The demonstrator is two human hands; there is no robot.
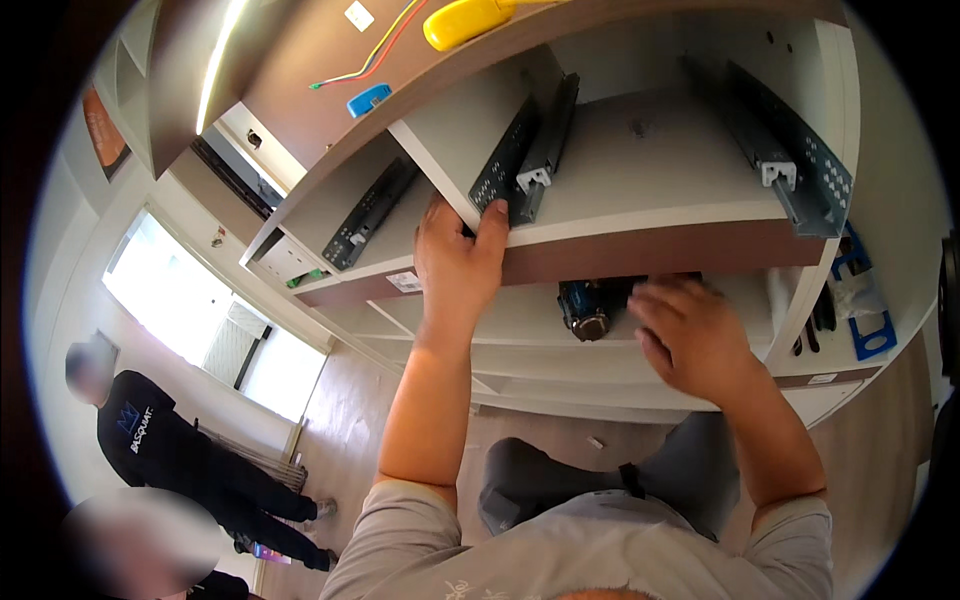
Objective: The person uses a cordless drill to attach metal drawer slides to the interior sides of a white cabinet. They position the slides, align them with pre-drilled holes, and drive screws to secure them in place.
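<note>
My left hand (460, 255) grips the front edge of the white upright divider (435, 165), fingers on its left side. The thumb presses near the front end of a grey metal drawer slide (545, 150) on the divider's right side. A matching drawer slide (785, 165) runs along the right wall of the same compartment, and another slide (370, 215) lies in the left compartment. My right hand (690, 335), slightly blurred, is in front of the lower shelf with thumb and fingers apart. Just left of it lies a blue and black power tool (585, 308), partly hidden.
A yellow tool (465, 22), a small blue object (369, 100) and coloured wires (370, 65) lie on the cabinet top. A blue frame-like tool (872, 335) sits at the right end. One person in black (160, 430) stands at left; another is partly visible below.
</note>
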